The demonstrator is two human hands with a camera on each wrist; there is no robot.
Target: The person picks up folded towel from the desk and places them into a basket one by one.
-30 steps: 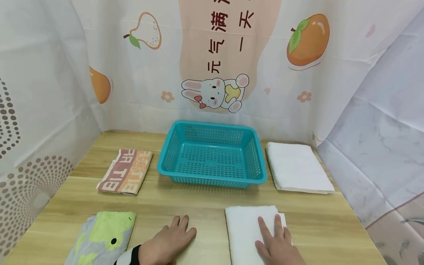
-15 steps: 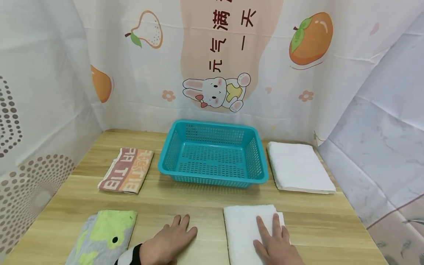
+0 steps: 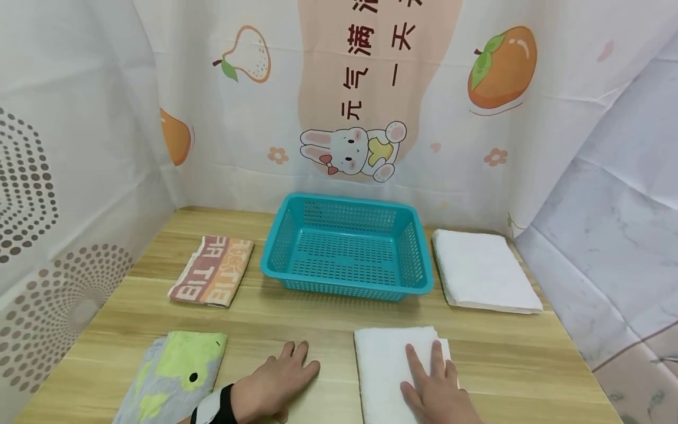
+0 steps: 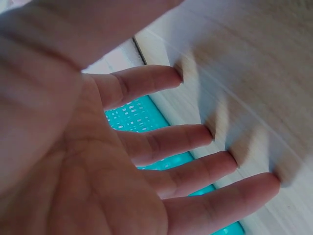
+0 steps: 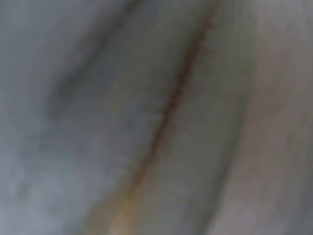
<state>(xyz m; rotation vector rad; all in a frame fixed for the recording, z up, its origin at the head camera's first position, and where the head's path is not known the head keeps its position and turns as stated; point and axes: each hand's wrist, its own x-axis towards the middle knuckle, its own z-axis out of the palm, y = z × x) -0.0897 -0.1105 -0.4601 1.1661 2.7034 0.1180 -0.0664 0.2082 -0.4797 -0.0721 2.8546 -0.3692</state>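
My right hand (image 3: 436, 388) rests with spread fingers on a folded white towel (image 3: 378, 365) at the front of the table. To its left, my left hand (image 3: 278, 380) touches the bare wood with its fingertips, and in the left wrist view its palm (image 4: 98, 161) shows with nothing held. Left of that hand lies a folded grey and green towel (image 3: 182, 365) with a black dot. The right wrist view is too close and blurred to make out any fingers.
A teal plastic basket (image 3: 346, 284) stands at the back middle of the wooden table (image 3: 302, 321). Left of it lies a folded pink and orange towel (image 3: 214, 271) with lettering. Another folded white towel (image 3: 484, 271) lies to its right. A printed curtain (image 3: 238, 129) hangs behind.
The head view has shifted slightly, so most things appear a little further right. Both hands stay about where they were, and the towels and basket keep their places.
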